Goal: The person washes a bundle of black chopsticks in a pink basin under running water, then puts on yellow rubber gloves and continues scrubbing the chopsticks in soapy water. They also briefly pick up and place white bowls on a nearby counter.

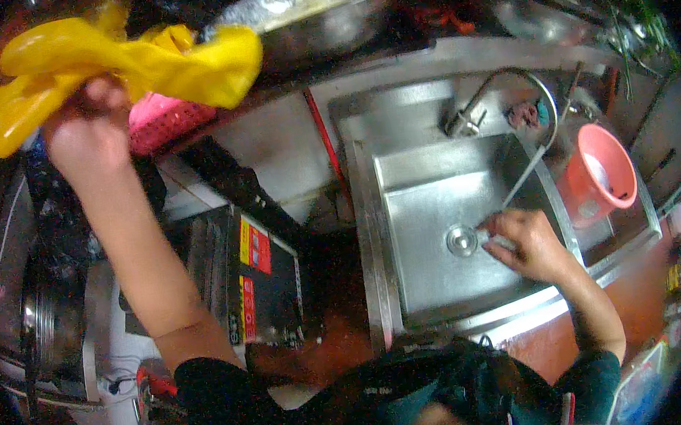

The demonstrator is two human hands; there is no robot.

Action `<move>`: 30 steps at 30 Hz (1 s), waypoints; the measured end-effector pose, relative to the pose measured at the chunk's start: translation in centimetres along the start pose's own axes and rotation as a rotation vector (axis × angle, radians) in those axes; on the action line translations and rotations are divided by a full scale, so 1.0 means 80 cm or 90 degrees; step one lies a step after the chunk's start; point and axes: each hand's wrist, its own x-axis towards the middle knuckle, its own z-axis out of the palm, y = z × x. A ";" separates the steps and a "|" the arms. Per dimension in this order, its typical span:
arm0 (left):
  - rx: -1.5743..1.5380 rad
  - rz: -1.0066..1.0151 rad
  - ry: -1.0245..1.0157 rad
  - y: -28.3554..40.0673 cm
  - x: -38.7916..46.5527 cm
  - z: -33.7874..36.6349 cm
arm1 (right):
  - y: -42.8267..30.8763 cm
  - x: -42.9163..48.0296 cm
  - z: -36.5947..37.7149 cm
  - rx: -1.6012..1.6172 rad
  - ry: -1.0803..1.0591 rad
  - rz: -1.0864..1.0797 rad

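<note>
High at the upper left, my left hand point(101, 100) grips yellow rubber gloves point(193, 61). Their glove fingers hang to the left and a cuff spreads to the right, partly hiding my fingers. My right hand point(522, 242) is over the basin of a stainless steel sink point(431, 277), beside the round drain strainer point(462, 240). Its fingers are curled, with a gap at the thumb, and I see nothing held in them. A thin stream of water point(523, 179) runs from the gooseneck faucet point(482, 97) down to this hand.
A pink plastic bucket point(587, 191) stands right of the basin. Behind the faucet lies a crumpled cloth point(523, 114). A pink perforated basket point(168, 121) sits below the gloves. A large metal pan point(324, 25) is at the back. A black appliance with coloured labels point(252, 244) stands left of the sink.
</note>
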 end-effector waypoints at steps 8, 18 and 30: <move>0.312 -0.293 -0.016 -0.208 -0.226 0.107 | -0.021 0.037 0.094 0.530 0.206 0.026; 0.279 -0.469 -0.065 -0.263 -0.326 0.101 | -0.002 -0.034 0.154 0.838 0.185 0.269; 0.275 -0.396 -0.030 -0.269 -0.361 0.123 | -0.005 -0.063 0.107 0.704 0.378 0.245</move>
